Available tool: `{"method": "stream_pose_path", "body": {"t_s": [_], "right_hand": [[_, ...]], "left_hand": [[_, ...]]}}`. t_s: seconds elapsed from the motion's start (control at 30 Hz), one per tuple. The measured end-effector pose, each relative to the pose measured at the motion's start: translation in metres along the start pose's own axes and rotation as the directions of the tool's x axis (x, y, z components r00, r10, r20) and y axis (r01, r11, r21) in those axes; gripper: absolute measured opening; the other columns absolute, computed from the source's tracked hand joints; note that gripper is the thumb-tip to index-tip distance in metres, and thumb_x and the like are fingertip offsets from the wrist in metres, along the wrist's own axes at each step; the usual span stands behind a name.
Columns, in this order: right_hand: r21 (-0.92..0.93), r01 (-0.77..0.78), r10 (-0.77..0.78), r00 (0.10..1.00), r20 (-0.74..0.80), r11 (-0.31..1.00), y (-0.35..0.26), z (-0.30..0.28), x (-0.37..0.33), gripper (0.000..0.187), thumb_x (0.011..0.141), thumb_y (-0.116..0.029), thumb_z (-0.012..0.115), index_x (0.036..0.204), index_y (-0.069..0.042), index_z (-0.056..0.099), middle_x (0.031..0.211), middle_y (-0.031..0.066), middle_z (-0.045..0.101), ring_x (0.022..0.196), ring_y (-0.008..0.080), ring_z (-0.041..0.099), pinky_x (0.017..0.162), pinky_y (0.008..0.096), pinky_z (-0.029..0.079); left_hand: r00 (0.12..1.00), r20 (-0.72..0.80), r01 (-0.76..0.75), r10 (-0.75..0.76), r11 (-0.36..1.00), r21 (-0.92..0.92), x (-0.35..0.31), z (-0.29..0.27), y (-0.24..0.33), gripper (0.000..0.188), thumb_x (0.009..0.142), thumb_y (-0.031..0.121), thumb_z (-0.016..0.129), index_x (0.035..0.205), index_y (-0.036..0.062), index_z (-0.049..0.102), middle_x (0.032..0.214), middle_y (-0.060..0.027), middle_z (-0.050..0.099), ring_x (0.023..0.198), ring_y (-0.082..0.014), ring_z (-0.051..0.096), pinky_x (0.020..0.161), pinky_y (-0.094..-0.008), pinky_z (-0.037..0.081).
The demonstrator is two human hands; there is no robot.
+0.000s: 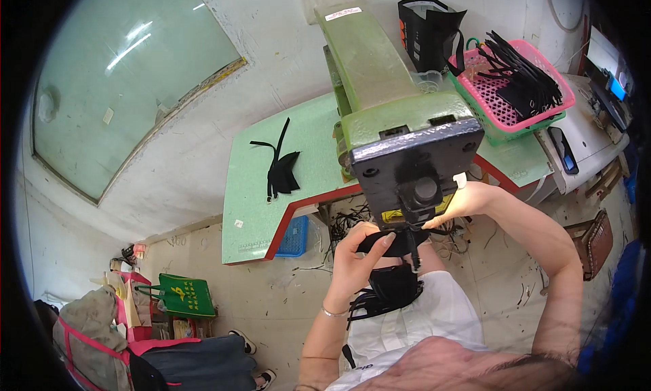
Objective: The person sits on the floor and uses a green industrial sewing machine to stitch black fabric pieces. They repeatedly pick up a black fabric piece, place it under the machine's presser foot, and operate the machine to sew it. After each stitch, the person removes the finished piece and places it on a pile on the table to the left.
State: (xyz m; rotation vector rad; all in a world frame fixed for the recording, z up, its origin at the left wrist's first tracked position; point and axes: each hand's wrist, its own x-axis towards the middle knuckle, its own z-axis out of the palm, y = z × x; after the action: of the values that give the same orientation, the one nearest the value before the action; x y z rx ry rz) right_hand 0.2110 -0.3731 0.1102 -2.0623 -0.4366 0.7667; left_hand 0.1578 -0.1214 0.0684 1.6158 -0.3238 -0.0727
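Observation:
My left hand point(359, 252) is closed on a black fabric piece point(375, 242), thumb on top, just below the head of a green press machine point(380, 65). On the other side, my right hand point(464, 204) pinches the far end of the same piece under the machine's black front plate point(407, 160). The machine head partly hides those fingertips and the piece's middle. More black strapped pieces point(393, 289) rest on my lap. Another black piece with straps point(283, 172) lies on the green tabletop point(254, 221), left of the machine.
A pink basket point(519, 123) of black strapped pieces sits in a green one at the right. Behind it stands a black bag point(427, 35). A phone point(563, 150) lies nearby. Under the table is a blue crate point(291, 236). Another person point(196, 360) is at lower left, beside a green bag point(186, 296).

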Motion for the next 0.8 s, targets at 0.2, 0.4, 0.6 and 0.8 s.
{"method": "stream_pose_path", "body": {"t_s": [0.2,0.4,0.6,0.8], "right_hand": [[0.16,0.003,-0.025,0.991,0.134,0.987,-0.03,0.005,-0.009,0.034,0.079,-0.031,0.07,0.096,-0.002,0.067,0.085,-0.0002,0.065,0.08,0.0083,0.056,0.074,0.0227,0.043],[0.017,0.144,-0.144,0.99,0.004,0.989,-0.044,0.005,-0.02,0.027,0.079,-0.022,0.07,0.096,0.0,0.065,0.083,0.0003,0.063,0.08,0.0085,0.054,0.076,0.0215,0.043],[-0.043,0.164,-0.166,0.985,-0.055,0.986,-0.045,0.008,-0.018,0.027,0.08,-0.024,0.069,0.093,-0.001,0.064,0.08,0.0025,0.063,0.076,0.01,0.053,0.073,0.024,0.044],[0.134,0.187,-0.135,0.935,-0.327,0.973,0.009,0.03,-0.027,0.036,0.095,-0.028,0.045,0.098,0.004,0.061,0.076,0.0085,0.062,0.069,0.0167,0.061,0.064,0.0279,0.048]], "left_hand": [[1.0,0.006,-0.019,0.019,0.999,-0.051,-0.001,-0.002,-0.008,0.011,0.088,0.006,0.059,0.09,-0.0019,0.065,0.085,-0.0003,0.063,0.076,-0.0042,0.052,0.07,-0.0169,0.041],[0.946,0.325,0.055,-0.018,0.993,-0.105,0.028,-0.038,0.0,0.013,0.085,0.004,0.059,0.093,-0.0018,0.067,0.087,-0.0062,0.065,0.079,-0.0114,0.055,0.072,-0.0239,0.044],[0.961,0.274,-0.104,0.027,0.957,0.27,0.025,-0.026,0.021,0.016,0.072,0.002,0.074,0.086,-0.0026,0.07,0.073,-0.0018,0.065,0.064,-0.0053,0.051,0.058,-0.0195,0.04],[0.996,0.093,-0.004,0.003,1.0,0.011,0.001,-0.018,0.0,0.012,0.073,0.002,0.072,0.084,-0.0026,0.069,0.074,-0.0019,0.065,0.064,-0.0061,0.052,0.057,-0.0195,0.039]]}}
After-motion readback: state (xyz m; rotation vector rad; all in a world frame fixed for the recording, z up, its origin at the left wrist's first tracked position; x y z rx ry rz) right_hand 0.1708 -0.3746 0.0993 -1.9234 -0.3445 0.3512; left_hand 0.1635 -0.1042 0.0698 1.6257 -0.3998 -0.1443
